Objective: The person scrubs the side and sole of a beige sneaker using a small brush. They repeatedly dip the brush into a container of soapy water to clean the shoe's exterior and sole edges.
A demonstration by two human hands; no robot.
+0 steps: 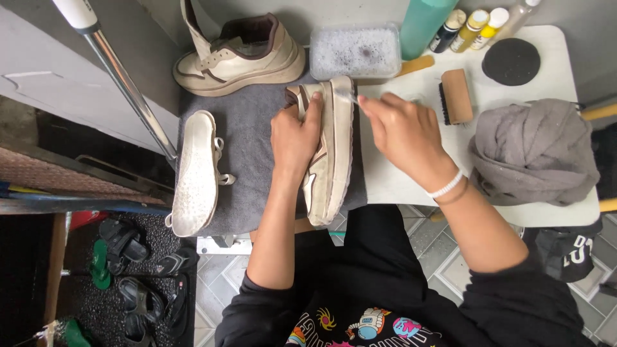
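the left hand (294, 136) covers part of the sneaker's (329, 154) upper. the small tool in the right hand (400, 132) is blurred and mostly hidden by the fingers. at the table's far edge, the teal bottle (424, 22) and small bottles (472, 26) are cut off by the frame's top.

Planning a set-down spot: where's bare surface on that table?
Free: white top between the held shoe and grey cloth bundle; grey mat between sandal and left hand. Crowded: back edge, with soapy tub, bottles, brush, black pad.
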